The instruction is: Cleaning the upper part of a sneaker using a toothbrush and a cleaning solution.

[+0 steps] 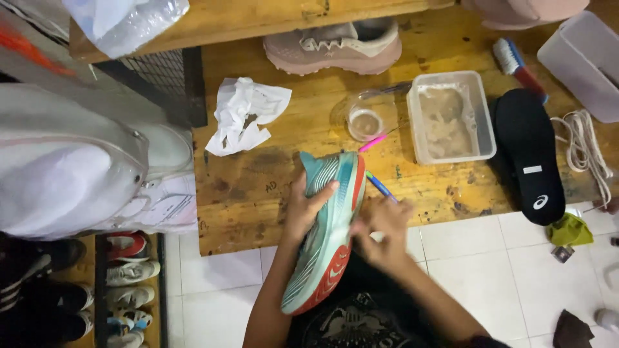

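Observation:
My left hand (303,209) grips a teal running shoe (325,225) with a red-orange sole edge, held on its side over the front edge of a wooden table (258,193). My right hand (383,232) is closed on a thin blue-handled brush (382,187) and presses against the shoe's sole side. A pink-handled tool (372,142) lies on the table just beyond the shoe's toe.
On the table stand a clear tub of murky water (451,116), a small round cup (364,122), crumpled white paper (245,113), a pink-beige shoe (335,45), a black insole (529,151), white laces (587,145) and a scrub brush (516,64). Shoes fill a rack (126,283) at lower left.

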